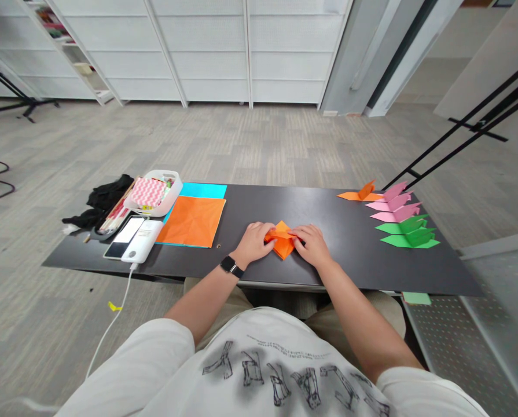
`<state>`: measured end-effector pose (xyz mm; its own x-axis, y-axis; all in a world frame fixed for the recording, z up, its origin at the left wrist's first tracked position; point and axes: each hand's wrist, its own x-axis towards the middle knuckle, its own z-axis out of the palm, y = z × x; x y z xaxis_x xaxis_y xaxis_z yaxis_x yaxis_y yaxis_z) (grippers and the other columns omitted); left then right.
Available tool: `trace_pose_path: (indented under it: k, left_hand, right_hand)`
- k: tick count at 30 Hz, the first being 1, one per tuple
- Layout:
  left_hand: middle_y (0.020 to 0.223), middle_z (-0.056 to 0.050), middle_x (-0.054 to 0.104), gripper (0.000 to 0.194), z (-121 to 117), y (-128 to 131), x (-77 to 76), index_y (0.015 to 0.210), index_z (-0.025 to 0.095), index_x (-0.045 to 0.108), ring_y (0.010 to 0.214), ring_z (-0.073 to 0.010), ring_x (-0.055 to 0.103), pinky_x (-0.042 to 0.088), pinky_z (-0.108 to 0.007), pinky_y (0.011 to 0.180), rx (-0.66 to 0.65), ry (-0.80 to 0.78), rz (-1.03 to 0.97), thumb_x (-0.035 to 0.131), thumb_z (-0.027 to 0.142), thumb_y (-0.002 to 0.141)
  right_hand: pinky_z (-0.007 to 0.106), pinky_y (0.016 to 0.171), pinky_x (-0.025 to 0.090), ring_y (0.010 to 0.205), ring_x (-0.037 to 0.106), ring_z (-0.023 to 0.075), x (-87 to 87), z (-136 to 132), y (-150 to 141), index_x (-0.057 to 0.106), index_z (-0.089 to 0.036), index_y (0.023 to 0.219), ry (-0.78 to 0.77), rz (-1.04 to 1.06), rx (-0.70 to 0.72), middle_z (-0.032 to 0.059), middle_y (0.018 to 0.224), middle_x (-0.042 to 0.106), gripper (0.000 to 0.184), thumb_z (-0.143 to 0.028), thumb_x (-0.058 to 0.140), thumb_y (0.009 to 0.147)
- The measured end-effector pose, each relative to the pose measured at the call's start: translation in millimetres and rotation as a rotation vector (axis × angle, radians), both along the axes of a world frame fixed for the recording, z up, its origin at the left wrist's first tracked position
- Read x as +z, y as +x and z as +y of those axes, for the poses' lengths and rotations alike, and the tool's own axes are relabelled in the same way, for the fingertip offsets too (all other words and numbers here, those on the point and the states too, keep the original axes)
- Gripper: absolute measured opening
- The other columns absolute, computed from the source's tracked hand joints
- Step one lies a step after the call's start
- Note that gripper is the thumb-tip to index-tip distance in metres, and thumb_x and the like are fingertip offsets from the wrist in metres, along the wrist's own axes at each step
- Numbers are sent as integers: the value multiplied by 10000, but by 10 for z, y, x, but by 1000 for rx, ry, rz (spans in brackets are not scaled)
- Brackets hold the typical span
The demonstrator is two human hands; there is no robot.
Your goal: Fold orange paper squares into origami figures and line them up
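Observation:
A partly folded piece of orange origami paper (283, 246) lies on the dark table between my hands, one corner pointing away from me and one toward me. My left hand (257, 240), with a black watch on its wrist, pinches its left side. From the right, my right hand (311, 243) grips the opposite side with thumb and fingers. Folded flaps stand up a little across the middle of the paper. My fingers hide both side corners.
Orange paper sheets (193, 222) lie over blue ones at left, beside a white basket (176, 188), a phone (124, 237) and a white power bank (143, 240) with a cable. Folded paper birds in orange (358, 194), pink (393, 202) and green (408, 231) line the right end.

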<state>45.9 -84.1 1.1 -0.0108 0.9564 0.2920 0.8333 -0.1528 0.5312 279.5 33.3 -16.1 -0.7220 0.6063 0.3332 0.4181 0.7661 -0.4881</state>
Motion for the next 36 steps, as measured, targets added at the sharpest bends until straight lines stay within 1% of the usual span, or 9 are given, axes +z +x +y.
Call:
trace_pose_path:
  k: [4, 6, 9, 14, 19, 23, 26, 32, 36]
  left_hand:
    - [1260, -56, 771, 449, 18, 6, -8, 1354, 254, 609, 1168, -268, 682, 479, -467, 1092, -6, -20, -4, 664, 186, 913]
    - [1229, -43, 783, 468, 26, 8, -13, 1355, 253, 610, 1142, -264, 684, 480, -464, 1080, 2, -29, -5, 653, 153, 899]
    - [1202, -35, 791, 444, 35, 8, -25, 1331, 256, 631, 1124, -262, 686, 477, -464, 1078, 36, -41, -3, 643, 136, 904]
    - [1139, -44, 808, 361, 44, -2, -52, 1314, 250, 651, 1094, -271, 694, 476, -481, 1072, 115, -39, -8, 642, 179, 960]
    - [1101, -41, 818, 324, 42, -1, -46, 1300, 250, 667, 1074, -273, 704, 486, -475, 1045, 132, -33, -3, 650, 191, 982]
    - [1032, -36, 809, 289, 31, 7, 3, 1291, 254, 689, 1028, -266, 707, 490, -463, 1036, 140, -45, 16, 663, 254, 1003]
    - [1006, -36, 800, 244, 24, -3, 57, 1254, 263, 720, 984, -256, 709, 498, -445, 1010, 154, -64, 37, 653, 297, 1022]
    - [964, -25, 805, 184, 23, -68, 170, 1172, 274, 754, 917, -250, 717, 517, -406, 919, 148, -125, 65, 684, 299, 1003]
    - [949, -26, 807, 206, 51, -113, 262, 1182, 275, 752, 915, -260, 729, 523, -399, 889, 138, -186, 130, 710, 284, 980]
  right_hand:
    - [598, 1221, 372, 1166, 688, 267, -1, -8, 1, 795, -329, 1211, 5, 2, 24, 49, 1216, 788, 329, -229, 566, 998]
    - [598, 1221, 374, 1174, 689, 267, -11, -2, 1, 796, -332, 1218, -1, -1, 26, 45, 1221, 788, 340, -222, 565, 993]
    - [596, 1219, 378, 1180, 688, 268, -22, 12, 1, 799, -327, 1215, -12, -7, 20, 49, 1221, 793, 336, -235, 551, 1008]
    - [595, 1212, 391, 1177, 700, 265, -14, 19, -2, 798, -318, 1196, -16, -15, -5, 50, 1215, 803, 319, -263, 530, 1032]
    - [589, 1206, 406, 1178, 709, 265, -11, 18, -6, 795, -317, 1187, -29, -16, -23, 46, 1218, 809, 315, -271, 524, 1033]
    - [579, 1209, 413, 1180, 715, 266, -14, 32, -5, 785, -327, 1221, -59, -4, -40, 42, 1227, 811, 327, -280, 518, 1037]
    - [549, 1191, 437, 1161, 723, 265, -12, 48, -5, 783, -314, 1223, -85, 16, -46, 50, 1216, 815, 332, -287, 502, 1049]
    - [493, 1109, 489, 1105, 727, 266, 22, 79, -20, 797, -292, 1157, -87, -11, -34, 53, 1145, 828, 320, -278, 499, 1043]
    - [435, 983, 532, 1011, 733, 267, 126, 160, -66, 814, -286, 1106, -101, -71, -8, 54, 1067, 835, 310, -275, 514, 1028]
